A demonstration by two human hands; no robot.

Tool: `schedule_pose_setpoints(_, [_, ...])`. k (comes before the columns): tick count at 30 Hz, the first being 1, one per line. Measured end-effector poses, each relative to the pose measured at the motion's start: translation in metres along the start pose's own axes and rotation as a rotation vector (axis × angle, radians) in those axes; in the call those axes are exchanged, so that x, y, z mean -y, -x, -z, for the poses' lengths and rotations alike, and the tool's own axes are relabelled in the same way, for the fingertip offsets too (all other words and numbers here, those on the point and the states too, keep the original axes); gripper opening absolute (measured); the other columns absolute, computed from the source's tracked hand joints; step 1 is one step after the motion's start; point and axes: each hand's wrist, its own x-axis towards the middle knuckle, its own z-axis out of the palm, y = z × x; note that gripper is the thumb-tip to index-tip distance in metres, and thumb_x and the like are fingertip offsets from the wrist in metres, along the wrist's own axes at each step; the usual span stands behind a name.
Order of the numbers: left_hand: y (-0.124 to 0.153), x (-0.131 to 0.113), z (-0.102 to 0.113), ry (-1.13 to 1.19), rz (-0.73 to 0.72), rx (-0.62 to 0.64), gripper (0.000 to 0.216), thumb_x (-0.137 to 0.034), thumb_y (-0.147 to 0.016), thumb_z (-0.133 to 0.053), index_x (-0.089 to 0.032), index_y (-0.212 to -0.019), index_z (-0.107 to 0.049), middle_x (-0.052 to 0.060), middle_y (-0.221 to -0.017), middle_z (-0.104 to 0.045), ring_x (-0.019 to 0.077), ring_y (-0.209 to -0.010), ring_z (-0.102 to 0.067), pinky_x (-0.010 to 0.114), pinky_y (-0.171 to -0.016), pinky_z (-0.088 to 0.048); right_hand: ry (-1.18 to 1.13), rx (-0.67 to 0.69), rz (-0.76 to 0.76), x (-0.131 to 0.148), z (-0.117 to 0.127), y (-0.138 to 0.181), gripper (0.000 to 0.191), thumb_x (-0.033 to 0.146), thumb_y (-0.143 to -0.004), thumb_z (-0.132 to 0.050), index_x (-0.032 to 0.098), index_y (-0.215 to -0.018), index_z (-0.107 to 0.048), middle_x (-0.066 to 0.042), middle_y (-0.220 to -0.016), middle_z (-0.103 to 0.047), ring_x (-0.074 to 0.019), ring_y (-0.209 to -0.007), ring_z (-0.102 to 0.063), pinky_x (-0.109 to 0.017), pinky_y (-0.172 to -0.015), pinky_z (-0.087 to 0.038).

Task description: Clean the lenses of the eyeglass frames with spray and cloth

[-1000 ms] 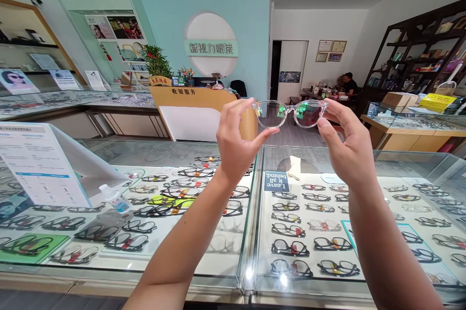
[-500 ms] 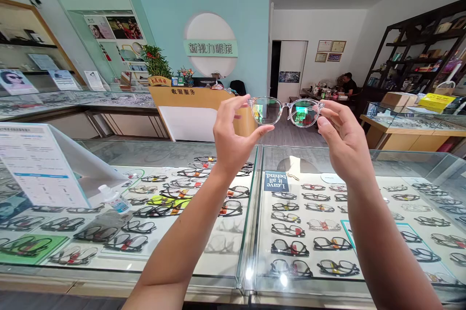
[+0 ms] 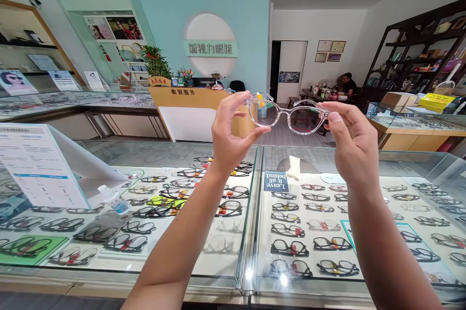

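A pair of clear-framed eyeglasses (image 3: 285,111) with round rims is held up in mid-air above the glass counter, its right side tipped slightly lower. My left hand (image 3: 233,123) is closed on the left end of the frame, with the thumb stretched beneath the left lens. At the other end, my right hand (image 3: 351,138) pinches the frame near the hinge between thumb and fingers. An orange mark shows by the left lens. The temples are partly hidden behind the rims and hands.
Below my arms, glass display cases (image 3: 255,203) hold rows of eyeglasses. A folded sign (image 3: 47,164) and a small white bottle (image 3: 113,199) stand at left. Beyond are a cashier desk (image 3: 189,121), a seated person (image 3: 349,85) and a dark shelf (image 3: 418,43).
The eyeglasses have tilted, their right side dropping a little, and the green lens reflections are gone. My right hand has moved slightly right and down; my left hand is nearly still.
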Motion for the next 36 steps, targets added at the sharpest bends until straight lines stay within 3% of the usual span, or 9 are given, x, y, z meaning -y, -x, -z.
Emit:
schedule_pose_setpoints(12, [0.003, 0.001, -0.004, 0.05, 0.025, 0.039, 0.081, -0.065, -0.086, -0.084, -0.034, -0.153, -0.051, 0.011, -0.15, -0.062, 0.0303, -0.135, -0.066, 0.041, -0.097, -0.064, -0.099, 0.031, 0.006, 0.009, -0.002, 0.001, 0.027, 0.045, -0.109, -0.058, 0.031, -0.124, -0.076, -0.007, -0.132, -0.078, -0.0274, -0.122, -0.074, -0.049, -0.108, -0.059])
schedule_pose_setpoints(22, [0.01, 0.006, -0.014, 0.179, 0.081, 0.076, 0.081, -0.06, -0.086, -0.087, -0.033, -0.154, -0.051, 0.013, -0.151, -0.062, 0.0314, -0.135, -0.068, 0.045, -0.103, -0.064, -0.281, 0.138, -0.089, 0.009, -0.005, 0.002, 0.028, 0.048, -0.107, -0.06, 0.031, -0.122, -0.077, -0.006, -0.125, -0.08, -0.0259, -0.117, -0.074, -0.047, -0.104, -0.06])
schedule_pose_setpoints(30, [0.016, 0.007, -0.021, 0.241, 0.139, 0.117, 0.081, -0.058, -0.088, -0.086, -0.032, -0.155, -0.048, 0.016, -0.153, -0.062, 0.0333, -0.138, -0.068, 0.047, -0.106, -0.063, -0.32, 0.174, -0.141, 0.009, -0.004, 0.002, 0.029, 0.045, -0.107, -0.057, 0.03, -0.121, -0.077, -0.005, -0.117, -0.08, -0.0244, -0.107, -0.074, -0.046, -0.102, -0.059])
schedule_pose_setpoints(36, [0.016, 0.007, -0.02, 0.21, 0.149, 0.126, 0.079, -0.059, -0.091, -0.083, -0.031, -0.155, -0.046, 0.017, -0.155, -0.061, 0.0332, -0.139, -0.068, 0.049, -0.107, -0.063, -0.248, 0.199, -0.169, 0.005, -0.002, 0.0, 0.031, 0.04, -0.104, -0.053, 0.029, -0.122, -0.076, -0.006, -0.123, -0.08, -0.0272, -0.114, -0.074, -0.05, -0.104, -0.06])
